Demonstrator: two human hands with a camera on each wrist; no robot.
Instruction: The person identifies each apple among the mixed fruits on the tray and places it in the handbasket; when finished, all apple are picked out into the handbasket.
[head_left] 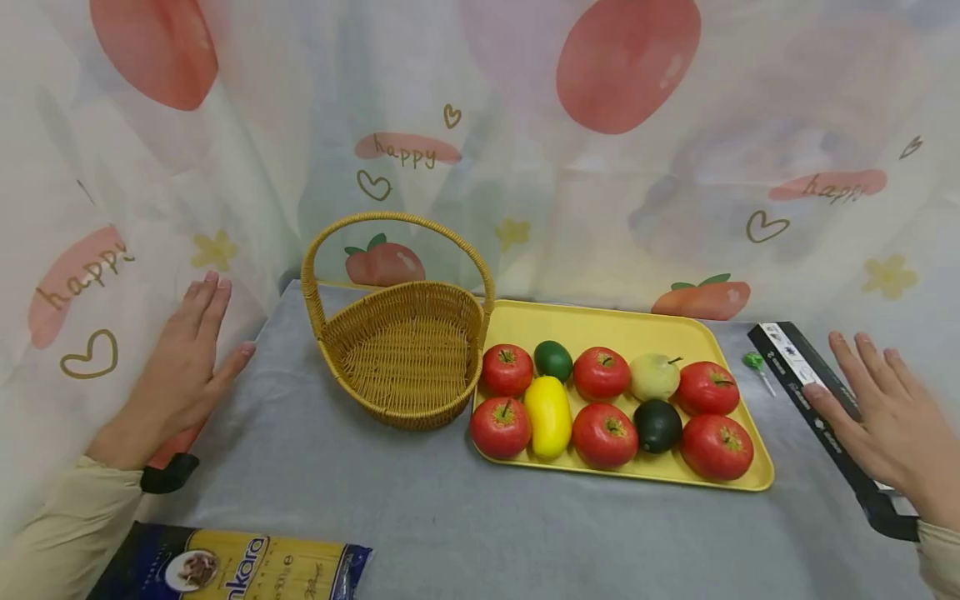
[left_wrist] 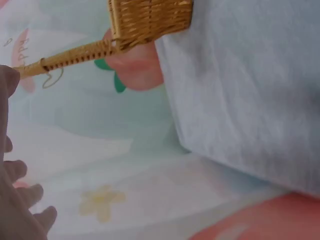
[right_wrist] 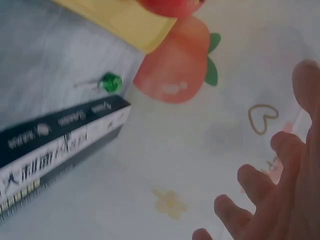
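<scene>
My left hand is raised at the left side with straight fingers, holding nothing. My right hand hovers at the far right, fingers spread, over a long black box. In the right wrist view its fingers show apart from everything. A wicker basket with a tall handle stands left of centre, nothing inside. Beside it lies a yellow tray bearing several red apples, a yellow mango-shaped fruit, a pale green pear, a green fruit and a dark avocado-like fruit.
A pack of spaghetti lies at the front left, near my left sleeve. A green-wrapped lollipop sits between the tray and the black box. Printed curtains rise along the table's back and left side. Grey cloth covers the table.
</scene>
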